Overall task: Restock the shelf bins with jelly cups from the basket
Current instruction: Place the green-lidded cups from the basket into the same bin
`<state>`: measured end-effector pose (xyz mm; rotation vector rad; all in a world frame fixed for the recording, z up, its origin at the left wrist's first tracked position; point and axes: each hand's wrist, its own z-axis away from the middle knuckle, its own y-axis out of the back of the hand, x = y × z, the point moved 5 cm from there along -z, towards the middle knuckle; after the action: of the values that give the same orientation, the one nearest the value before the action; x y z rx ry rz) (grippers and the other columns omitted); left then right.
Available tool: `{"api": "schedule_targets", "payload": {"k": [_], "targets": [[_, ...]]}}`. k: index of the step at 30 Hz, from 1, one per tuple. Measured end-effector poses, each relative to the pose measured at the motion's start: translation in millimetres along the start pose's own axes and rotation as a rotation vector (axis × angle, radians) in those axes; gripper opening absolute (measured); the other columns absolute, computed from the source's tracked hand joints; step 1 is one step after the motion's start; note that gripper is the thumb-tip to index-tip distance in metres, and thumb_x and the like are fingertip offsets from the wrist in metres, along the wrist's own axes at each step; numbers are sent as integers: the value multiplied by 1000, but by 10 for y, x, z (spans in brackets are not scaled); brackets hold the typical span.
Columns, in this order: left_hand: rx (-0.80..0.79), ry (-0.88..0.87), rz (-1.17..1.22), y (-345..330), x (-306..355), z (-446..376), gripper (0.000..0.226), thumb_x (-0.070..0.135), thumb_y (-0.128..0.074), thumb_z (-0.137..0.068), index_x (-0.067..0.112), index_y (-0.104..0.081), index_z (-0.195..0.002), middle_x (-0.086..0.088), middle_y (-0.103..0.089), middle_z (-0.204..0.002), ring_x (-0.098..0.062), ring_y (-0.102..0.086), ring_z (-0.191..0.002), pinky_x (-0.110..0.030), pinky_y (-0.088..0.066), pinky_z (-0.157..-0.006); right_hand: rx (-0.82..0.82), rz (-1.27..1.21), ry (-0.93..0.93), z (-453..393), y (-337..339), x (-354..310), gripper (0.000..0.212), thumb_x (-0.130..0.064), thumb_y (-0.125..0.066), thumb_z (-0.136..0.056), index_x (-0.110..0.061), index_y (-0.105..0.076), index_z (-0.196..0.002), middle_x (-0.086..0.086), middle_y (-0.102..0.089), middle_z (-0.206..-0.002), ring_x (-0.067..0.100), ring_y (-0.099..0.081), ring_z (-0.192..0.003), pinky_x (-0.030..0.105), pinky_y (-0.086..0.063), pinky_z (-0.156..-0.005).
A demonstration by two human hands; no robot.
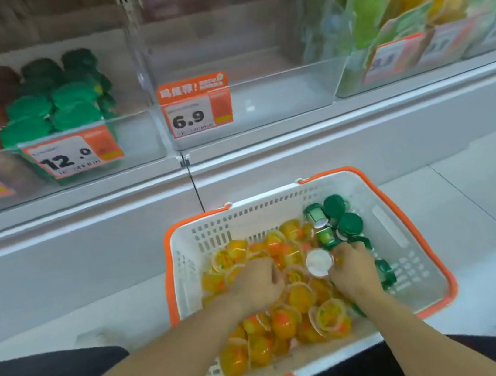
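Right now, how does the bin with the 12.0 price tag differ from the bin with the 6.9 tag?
The 12.0 bin holds stacked green-lidded cups; the 6.9 bin shows no product inside. The 12.0 bin sits left of the shelf upright, the 6.9 bin right of it, straight above the basket. Both are clear plastic, each with an orange-and-white price tag on its front wall.

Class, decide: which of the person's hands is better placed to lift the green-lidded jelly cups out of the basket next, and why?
Right. The right hand already lies against the green-lidded jelly cups on the right side of the white orange-rimmed plastic basket, while the left hand is buried among the orange fruit jelly cups.
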<state>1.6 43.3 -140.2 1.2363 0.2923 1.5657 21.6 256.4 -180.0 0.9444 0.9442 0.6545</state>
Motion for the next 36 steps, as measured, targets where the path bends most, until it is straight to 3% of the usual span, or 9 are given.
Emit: {"api": "schedule_targets", "payload": {"k": [3,9,14,19,21,23,25,32,36], "targets": [[88,-12,44,-328,97,-178,7,21,-57,-90,16,-60,-92,1,-63,-86,-17,-60,-81,-37,-52,-71,7,125,-145,-18,11,175,42,-31,-61,-84,-16,-51,-121,15,-46,-132,36,-43,-122,49,-39,-102],[217,-13,127,-525,273,-633,19,19,-60,-88,17,-58,-106,0,-62,-101,-19,-60,-92,-35,-51,-79,-273,268,-272,-187,12,350,71,-49,-61,-83,-12,-41,-140,19,-36,-150,37,-29,-140,52,-24,-115],[181,-152,109,-734,586,-940,25,16,-56,-92,16,-57,-117,5,-48,-110,-12,-52,-102,-23,-44,-86,-404,368,-133,-215,-32,422,65,-57,-76,-67,-21,-56,-116,5,-61,-123,28,-51,-122,51,-30,-112],[235,-130,147,-783,673,-1187,32,10,-54,-92,14,-57,-124,2,-48,-121,-15,-51,-113,-32,-46,-101,-307,225,30,-169,-35,446,51,-49,-78,-65,-26,-55,-104,-5,-64,-97,21,-59,-106,49,-27,-114],[262,-88,90,-771,662,-1303,38,11,-56,-91,13,-53,-128,-2,-49,-127,-19,-48,-121,-36,-44,-105,-332,51,16,-186,63,485,54,-39,-85,-60,-23,-54,-101,-4,-62,-94,20,-60,-96,35,-48,-91],[222,-59,12,-801,666,-1426,49,19,-59,-90,11,-46,-137,-6,-49,-134,-23,-44,-128,-39,-41,-110,-330,-105,4,-218,207,507,56,-28,-87,-58,-22,-53,-102,-3,-60,-97,18,-58,-90,26,-46,-68],[149,-61,-62,-888,701,-1548,64,29,-65,-89,11,-38,-144,-9,-47,-140,-26,-41,-131,-41,-38,-112,-293,-214,6,-251,383,525,58,-20,-87,-59,-22,-54,-108,-3,-58,-99,17,-56,-91,22,-42,-62],[255,-72,-132,-1047,750,-1759,81,39,-78,-81,12,-39,-147,-5,-51,-143,-24,-44,-134,-38,-38,-114,-286,-360,-5,-319,706,579,64,-9,-84,-63,-31,-56,-116,-6,-57,-112,15,-58,-96,29,-55,-72],[267,-75,-5,-874,728,-1652,67,43,-81,-76,19,-54,-132,1,-63,-121,-19,-57,-114,-33,-52,-94,-272,-576,-1,-349,882,476,57,-14,-79,-65,-31,-62,-117,-2,-63,-112,15,-65,-94,30,-58,-77]]}}
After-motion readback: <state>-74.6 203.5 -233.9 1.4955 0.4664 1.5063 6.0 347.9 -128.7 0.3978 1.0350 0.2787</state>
